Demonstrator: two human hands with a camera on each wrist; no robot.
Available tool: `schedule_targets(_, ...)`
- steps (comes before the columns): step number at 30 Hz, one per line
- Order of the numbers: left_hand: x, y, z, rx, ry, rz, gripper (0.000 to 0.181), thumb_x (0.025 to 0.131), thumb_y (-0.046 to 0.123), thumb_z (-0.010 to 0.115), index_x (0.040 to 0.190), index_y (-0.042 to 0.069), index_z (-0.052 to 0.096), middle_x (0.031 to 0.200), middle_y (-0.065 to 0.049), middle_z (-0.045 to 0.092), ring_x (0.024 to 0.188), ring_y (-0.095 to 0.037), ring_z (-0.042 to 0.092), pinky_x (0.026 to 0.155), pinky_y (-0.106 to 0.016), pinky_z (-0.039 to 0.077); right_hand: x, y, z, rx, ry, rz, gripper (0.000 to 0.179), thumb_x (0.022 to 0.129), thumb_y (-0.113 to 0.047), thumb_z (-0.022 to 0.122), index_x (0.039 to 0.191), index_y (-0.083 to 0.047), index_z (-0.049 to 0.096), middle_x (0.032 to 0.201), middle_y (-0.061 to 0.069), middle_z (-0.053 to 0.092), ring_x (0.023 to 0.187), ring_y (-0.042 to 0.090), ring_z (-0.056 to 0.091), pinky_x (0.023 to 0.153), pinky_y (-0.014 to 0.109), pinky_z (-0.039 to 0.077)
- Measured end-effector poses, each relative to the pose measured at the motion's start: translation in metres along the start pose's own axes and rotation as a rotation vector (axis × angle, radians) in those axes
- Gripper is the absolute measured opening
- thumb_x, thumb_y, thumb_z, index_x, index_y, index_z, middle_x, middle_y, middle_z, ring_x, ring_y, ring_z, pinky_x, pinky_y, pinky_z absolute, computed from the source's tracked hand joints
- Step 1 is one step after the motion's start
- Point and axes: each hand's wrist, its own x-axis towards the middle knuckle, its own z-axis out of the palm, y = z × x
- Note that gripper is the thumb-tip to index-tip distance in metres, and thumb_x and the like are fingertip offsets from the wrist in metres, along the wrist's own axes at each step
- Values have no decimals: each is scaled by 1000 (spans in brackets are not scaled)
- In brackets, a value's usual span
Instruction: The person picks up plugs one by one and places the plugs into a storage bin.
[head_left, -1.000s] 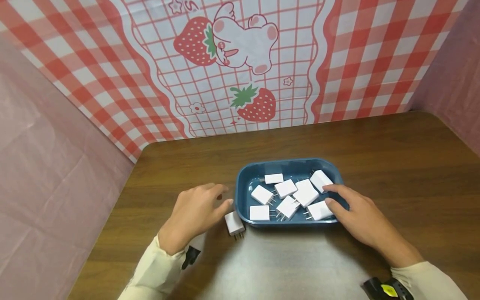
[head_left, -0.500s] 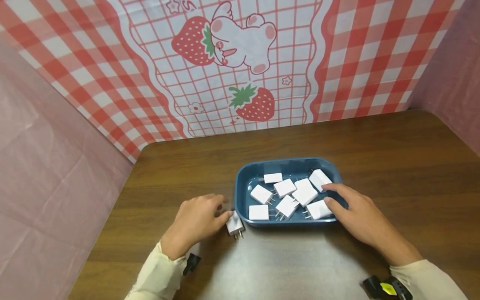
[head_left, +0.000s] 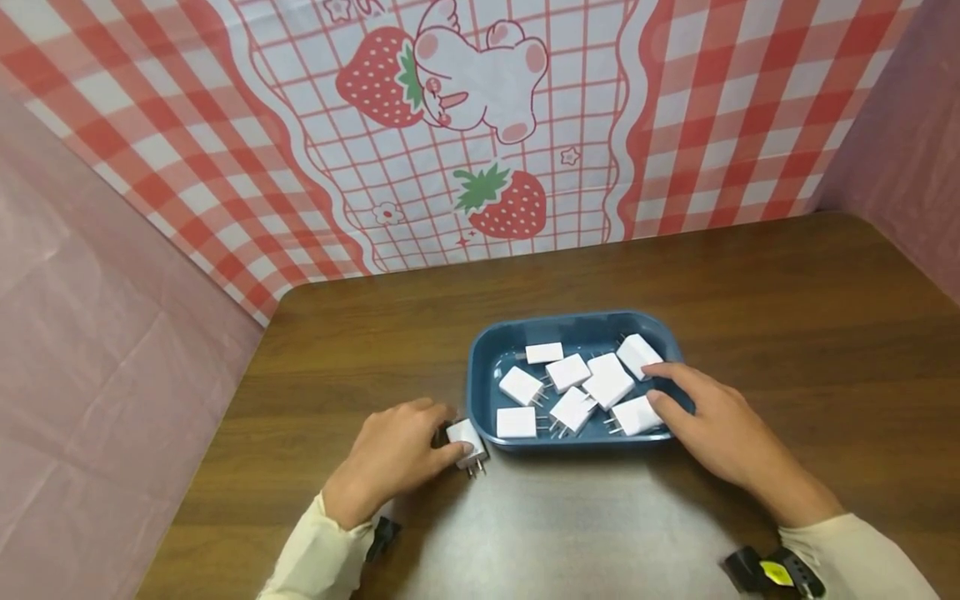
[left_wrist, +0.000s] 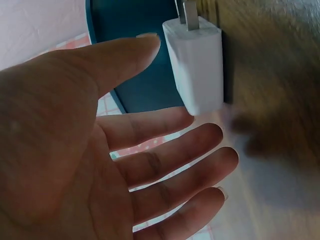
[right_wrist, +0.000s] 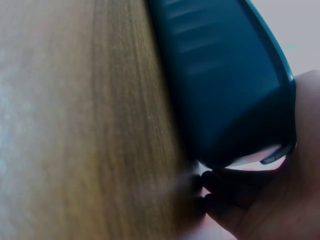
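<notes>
A white charger (head_left: 467, 442) with metal prongs lies on the table against the near left corner of the blue tray (head_left: 577, 445). My left hand (head_left: 393, 458) is at it, fingers spread and only slightly bent. In the left wrist view, the thumb (left_wrist: 145, 52) is close beside this charger (left_wrist: 200, 70), and the index fingertip meets its lower end. My right hand (head_left: 720, 425) holds the tray's right end, thumb and index finger over the rim. Other right fingers curl outside the tray wall (right_wrist: 225, 90). Several white chargers (head_left: 517, 422) lie jumbled inside the tray.
The brown wooden table (head_left: 360, 333) extends around the tray. Behind it hangs a red-and-white checked cloth (head_left: 480, 100) with strawberries, and pink cloth (head_left: 90, 375) hangs at the sides. A black strap (head_left: 776, 573) is on the right wrist.
My left hand has moved slightly down towards me, bringing the thumb from beside the loose charger to over it. My right hand keeps its place on the tray.
</notes>
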Motion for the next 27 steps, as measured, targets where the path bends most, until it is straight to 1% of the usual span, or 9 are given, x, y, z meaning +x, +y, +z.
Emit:
schedule_targets(5,3,4,1,6,-11,34,47,81,60,74,110,22,74,97,6,69,82,-13,64,62,-38,50,0,0,-1,1,2,-1,56,103,-48,47,147,-13,48,151,24,41,136,49,36,101,73,29)
schedule_targets(10,1,5,3,19,19,62,46,78,54,78,108,19,74,96,4,68,81,-17,65,61,-41,50,0,-1,-1,0,3,-7,56,103,-49,47,147,-14,48,152,24,41,136,49,36,101,73,28)
schedule_targets(13,0,5,4,18,26,54,45,78,53,78,107,19,74,97,4,68,81,-18,65,60,-41,50,-1,0,-1,2,11,-19,54,103,-48,48,146,-15,49,151,23,42,136,48,37,101,72,29)
schedule_targets(20,-1,3,3,22,19,9,40,79,54,76,99,20,71,89,8,65,70,-11,57,54,-34,44,-1,1,-2,12,24,-35,53,103,-47,47,145,-16,50,150,22,44,136,47,39,100,71,31)
schedule_targets(27,-3,-2,1,26,45,-22,34,79,50,76,91,19,68,83,7,65,69,-13,58,54,-36,45,-2,0,-1,11,27,-40,52,103,-47,48,144,-15,51,149,22,45,135,47,40,100,71,31)
